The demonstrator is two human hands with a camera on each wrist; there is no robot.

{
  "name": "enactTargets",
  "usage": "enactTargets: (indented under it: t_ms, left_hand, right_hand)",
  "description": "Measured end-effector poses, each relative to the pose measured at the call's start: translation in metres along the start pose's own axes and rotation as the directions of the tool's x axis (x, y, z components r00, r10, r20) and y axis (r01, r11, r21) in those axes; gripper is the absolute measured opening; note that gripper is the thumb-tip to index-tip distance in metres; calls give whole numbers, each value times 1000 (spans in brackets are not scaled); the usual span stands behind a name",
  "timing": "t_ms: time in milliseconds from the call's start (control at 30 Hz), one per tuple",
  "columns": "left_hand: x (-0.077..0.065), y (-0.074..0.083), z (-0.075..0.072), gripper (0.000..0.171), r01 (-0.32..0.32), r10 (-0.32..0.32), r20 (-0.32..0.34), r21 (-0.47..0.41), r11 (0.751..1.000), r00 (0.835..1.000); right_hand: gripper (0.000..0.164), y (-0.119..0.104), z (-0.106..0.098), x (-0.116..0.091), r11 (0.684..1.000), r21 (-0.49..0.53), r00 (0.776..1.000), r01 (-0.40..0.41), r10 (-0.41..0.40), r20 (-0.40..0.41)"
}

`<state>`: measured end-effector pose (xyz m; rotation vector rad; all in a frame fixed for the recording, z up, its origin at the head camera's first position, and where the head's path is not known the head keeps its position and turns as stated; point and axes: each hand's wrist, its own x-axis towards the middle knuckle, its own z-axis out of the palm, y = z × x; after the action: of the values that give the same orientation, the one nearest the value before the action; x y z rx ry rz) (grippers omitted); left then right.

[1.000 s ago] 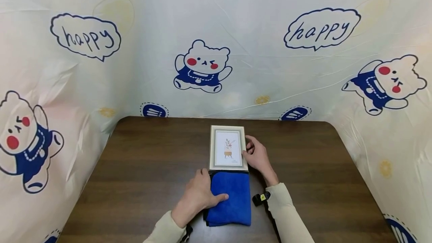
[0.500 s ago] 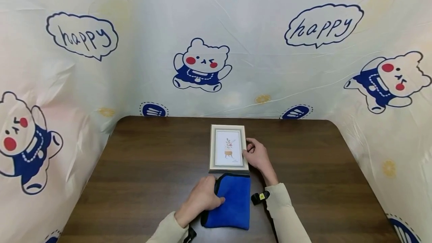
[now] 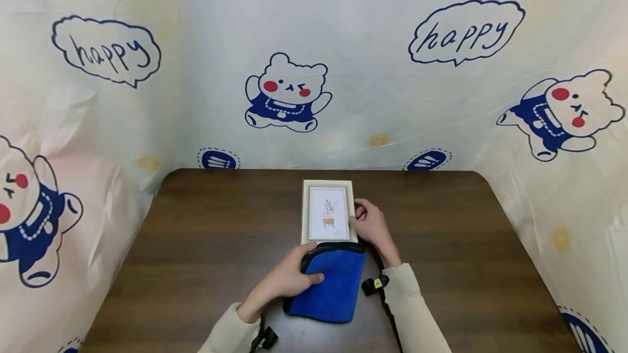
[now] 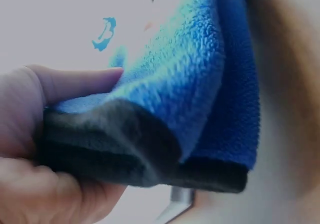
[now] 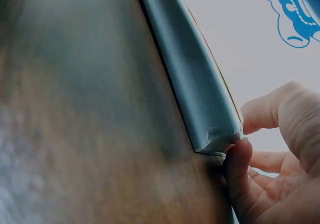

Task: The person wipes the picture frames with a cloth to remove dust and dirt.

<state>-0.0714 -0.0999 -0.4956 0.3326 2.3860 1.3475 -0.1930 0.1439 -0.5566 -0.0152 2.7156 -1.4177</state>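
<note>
A cream picture frame (image 3: pixel 327 211) with a potted-plant print lies face up on the table. My right hand (image 3: pixel 371 226) holds its right edge; in the right wrist view, thumb and finger pinch the corner of the frame (image 5: pixel 197 79). In front of it is a folded blue cloth (image 3: pixel 331 287) with black edging, gripped at its left side by my left hand (image 3: pixel 287 274). The cloth is tilted, and its far edge overlaps the frame's near edge in the head view. Seen from the left wrist, the thumb lies over the fleecy cloth (image 4: pixel 175 79) with fingers beneath its black border.
The brown wooden table (image 3: pixel 216 222) has rounded far corners. A pale curtain (image 3: pixel 373 26) printed with bears and "happy" bubbles surrounds it on three sides. Black straps with small devices (image 3: pixel 375 285) sit at both wrists.
My left hand has taken hold of the cloth's left side and raised and tilted it; its far edge has shifted over the frame's near edge. The right hand stays on the frame.
</note>
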Motion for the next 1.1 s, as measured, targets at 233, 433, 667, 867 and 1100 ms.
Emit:
enactTargets:
  t_ms: [233,433,667,867,1100]
  left_hand:
    - [1,-1,-31,50,-66,56,-108,-99,993,993]
    - [6,0,-61,50,-85,16,-254,-265,960,967]
    - [23,-1,-93,47,-104,-14,-502,-207,973,865]
    - [55,-12,-111,25,-67,21,-699,-38,997,715]
    - [91,-30,-112,14,-39,41,-785,21,999,619]
  right_hand:
    - [51,3,1,-3,1000,17,1000,12,-12,-8]
    - [49,-1,3,-2,1000,23,1000,15,-14,-23]
    - [49,-2,6,-3,1000,16,1000,-17,17,-20]
    - [50,-3,3,-2,1000,23,1000,-20,21,-19]
    - [50,-5,1,-3,999,13,999,-33,33,-20]
